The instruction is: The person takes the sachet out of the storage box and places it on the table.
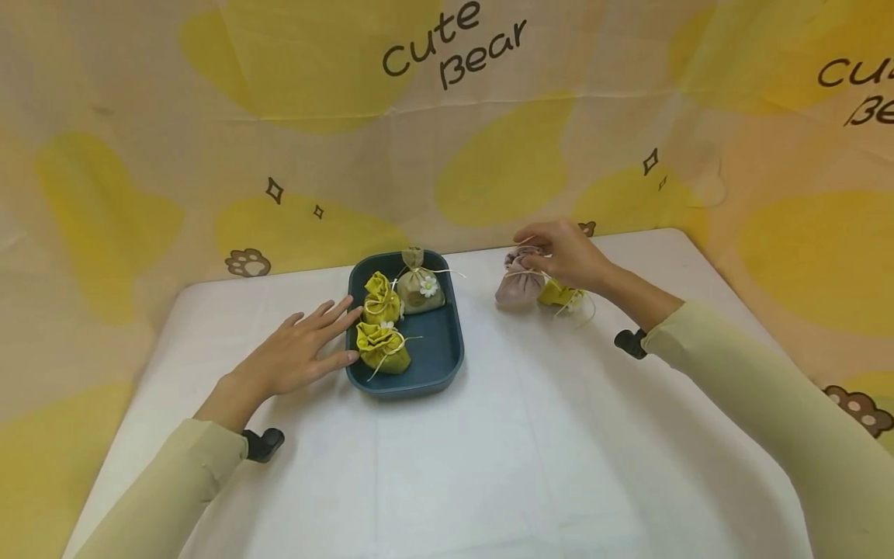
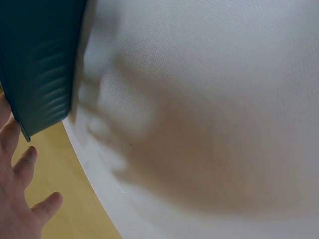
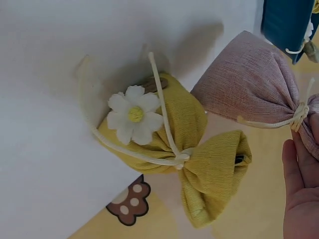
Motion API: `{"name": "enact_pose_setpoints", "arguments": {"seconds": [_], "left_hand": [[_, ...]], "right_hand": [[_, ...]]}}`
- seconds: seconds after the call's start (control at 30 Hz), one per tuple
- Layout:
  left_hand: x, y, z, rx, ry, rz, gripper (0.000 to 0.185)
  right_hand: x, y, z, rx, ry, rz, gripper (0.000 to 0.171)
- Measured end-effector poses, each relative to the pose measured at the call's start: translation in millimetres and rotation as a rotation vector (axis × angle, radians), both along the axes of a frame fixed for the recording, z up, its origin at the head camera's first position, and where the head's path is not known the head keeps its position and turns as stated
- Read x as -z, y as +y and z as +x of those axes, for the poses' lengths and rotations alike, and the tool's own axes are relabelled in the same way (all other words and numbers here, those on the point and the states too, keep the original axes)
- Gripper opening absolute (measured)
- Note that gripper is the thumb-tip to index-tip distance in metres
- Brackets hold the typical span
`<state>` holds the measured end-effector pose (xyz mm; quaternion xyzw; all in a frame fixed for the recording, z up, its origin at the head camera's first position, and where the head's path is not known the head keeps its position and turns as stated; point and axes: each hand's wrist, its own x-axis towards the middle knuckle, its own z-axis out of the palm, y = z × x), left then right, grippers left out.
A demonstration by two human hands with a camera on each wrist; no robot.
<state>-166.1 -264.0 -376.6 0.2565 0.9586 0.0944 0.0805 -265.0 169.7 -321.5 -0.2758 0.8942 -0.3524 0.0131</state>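
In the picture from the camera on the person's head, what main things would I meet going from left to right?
Left sleeve → left hand → dark blue tray → pinkish pouch → loose yellow pouch → right sleeve.

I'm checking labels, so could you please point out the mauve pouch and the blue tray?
Mauve pouch (image 3: 246, 82): right wrist view, on its cloth body.
Blue tray (image 1: 434, 343): head view, on its bare floor.

The puffy pink cloth bag (image 1: 518, 289) looks dull and woven; the rounded dark-blue plastic tray (image 1: 438, 345), at its eight o'clock, smooth inside.
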Motion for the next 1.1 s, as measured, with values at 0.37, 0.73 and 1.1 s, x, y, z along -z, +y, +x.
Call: {"name": "enact_pose_setpoints", "arguments": {"seconds": [0.37, 0.73, 1.1], "left_hand": [[1.1, 1, 1.3, -0.009, 0.002, -0.002, 0.073], [0.1, 3, 1.1, -0.012, -0.007, -0.01, 0.073], [2.0, 3, 1.1, -0.007, -0.001, -0.002, 0.074]], "right_hand": [[-3.0, 0, 2.2, -0.006, -0.015, -0.031, 0.037], [-5.7, -24, 9.2, -0.085, -0.058, -0.04, 0.042], [-7.0, -77, 24.0, -0.258, -0.134, -0.032, 0.049]]}}
